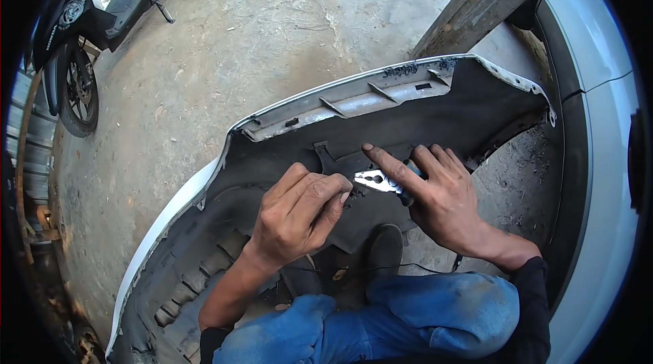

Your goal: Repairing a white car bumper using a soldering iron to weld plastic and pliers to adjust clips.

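In front of my knees lies a car bumper (367, 102), its dark inner side facing up and its white edge along the far side. My right hand (445, 194) is closed round the handles of a pair of pliers (378, 181), with the index finger stretched out along the top. The silver jaws point left. Just beside the jaw tips, my left hand (299, 207) pinches thumb and fingers together. Whatever it holds is too small or hidden to make out. Both hands hover above the bumper's inner side.
A wooden post (469, 13) rises beyond the bumper's far right. Along the right side stands a light-coloured car (605, 112). A dark motorbike (78, 58) is parked at the far left. A thin black cable (415, 266) runs near my shoes (386, 248) on the concrete floor (238, 30).
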`<state>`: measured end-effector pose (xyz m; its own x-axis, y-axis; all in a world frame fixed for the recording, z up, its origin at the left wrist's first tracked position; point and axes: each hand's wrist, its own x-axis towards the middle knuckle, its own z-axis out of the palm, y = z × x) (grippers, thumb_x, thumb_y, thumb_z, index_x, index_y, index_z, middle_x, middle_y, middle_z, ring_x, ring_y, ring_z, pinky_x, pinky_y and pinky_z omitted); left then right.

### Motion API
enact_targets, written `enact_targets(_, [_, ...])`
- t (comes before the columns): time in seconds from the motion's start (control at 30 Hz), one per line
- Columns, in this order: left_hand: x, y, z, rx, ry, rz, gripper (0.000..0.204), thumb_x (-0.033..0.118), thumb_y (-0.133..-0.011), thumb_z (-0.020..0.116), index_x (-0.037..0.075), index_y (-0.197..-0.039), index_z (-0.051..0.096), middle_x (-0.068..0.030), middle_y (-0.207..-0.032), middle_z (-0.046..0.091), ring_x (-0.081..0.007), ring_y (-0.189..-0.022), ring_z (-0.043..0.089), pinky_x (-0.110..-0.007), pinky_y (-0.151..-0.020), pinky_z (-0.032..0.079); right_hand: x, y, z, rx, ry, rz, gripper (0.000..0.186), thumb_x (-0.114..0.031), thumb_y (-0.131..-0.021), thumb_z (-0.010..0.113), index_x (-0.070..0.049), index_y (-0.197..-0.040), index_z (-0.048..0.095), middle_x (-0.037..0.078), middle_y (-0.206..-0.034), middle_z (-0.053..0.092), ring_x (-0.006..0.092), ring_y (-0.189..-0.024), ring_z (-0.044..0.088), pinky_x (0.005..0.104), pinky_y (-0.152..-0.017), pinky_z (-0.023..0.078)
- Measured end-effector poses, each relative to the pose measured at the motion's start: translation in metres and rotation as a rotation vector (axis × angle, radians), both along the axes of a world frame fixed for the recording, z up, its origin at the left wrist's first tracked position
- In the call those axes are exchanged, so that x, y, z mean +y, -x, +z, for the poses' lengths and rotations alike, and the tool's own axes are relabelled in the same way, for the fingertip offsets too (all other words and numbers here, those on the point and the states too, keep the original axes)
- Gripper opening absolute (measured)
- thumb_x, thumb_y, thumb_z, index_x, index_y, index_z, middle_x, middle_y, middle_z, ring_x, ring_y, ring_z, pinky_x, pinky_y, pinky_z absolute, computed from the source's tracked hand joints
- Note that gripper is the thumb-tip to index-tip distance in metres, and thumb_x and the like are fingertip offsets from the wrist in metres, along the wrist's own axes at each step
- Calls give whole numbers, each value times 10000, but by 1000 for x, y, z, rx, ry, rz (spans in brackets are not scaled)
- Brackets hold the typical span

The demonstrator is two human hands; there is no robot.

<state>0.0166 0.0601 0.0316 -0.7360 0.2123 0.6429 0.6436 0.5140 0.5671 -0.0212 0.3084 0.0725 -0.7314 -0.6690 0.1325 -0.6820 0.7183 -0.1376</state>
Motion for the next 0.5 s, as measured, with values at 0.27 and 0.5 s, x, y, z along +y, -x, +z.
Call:
enact_targets(0.27, [12,-6,-12,10,-60,164,167,-71,-892,774,-23,-1035,704,-111,-899,759,-224,-725,639,-340,-638,493,-15,-10,-11,-62,75,-106,946,18,-817,715,-319,-1663,459,102,-926,532,307,-865,581,435,-812,515])
enact_targets(0.5, [13,-15,-15,-22,-87,193,177,-58,-901,772,-20,-1053,692,-103,-922,751,-215,-747,606,-330,-634,477,-8,-5,1,-814,363,-79,986,70,-830,646,-272,-1713,371,175,-966,506,347,-890,532,471,-863,481])
